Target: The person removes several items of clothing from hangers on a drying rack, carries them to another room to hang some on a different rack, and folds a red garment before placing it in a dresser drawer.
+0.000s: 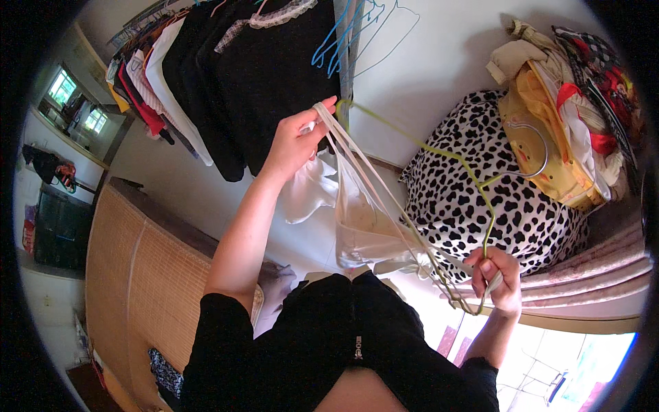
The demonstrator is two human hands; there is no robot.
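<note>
My left hand [297, 141] is raised near the middle, pinching the thin straps of a cream garment [368, 242], perhaps a camisole. White cloth hangs below that hand. At the lower right, my right hand [497, 280] grips a green hanger [437, 151] near one end and also pinches a bit of pale strap. The hanger's metal hook points right, and its far end reaches close to my left fingertips. Straps stretch taut from my left hand down towards the hanger's lower end. Part of the garment is hidden by folds, so its full shape cannot be told.
Clothes [278, 67] hang on a rack at upper left, with blue hangers [337, 41] beside them. A black-and-white spotted bundle [453, 134] stands at right, near piled clothes and a yellow bag [530, 103]. A bed with a woven mat [154, 257] lies at left.
</note>
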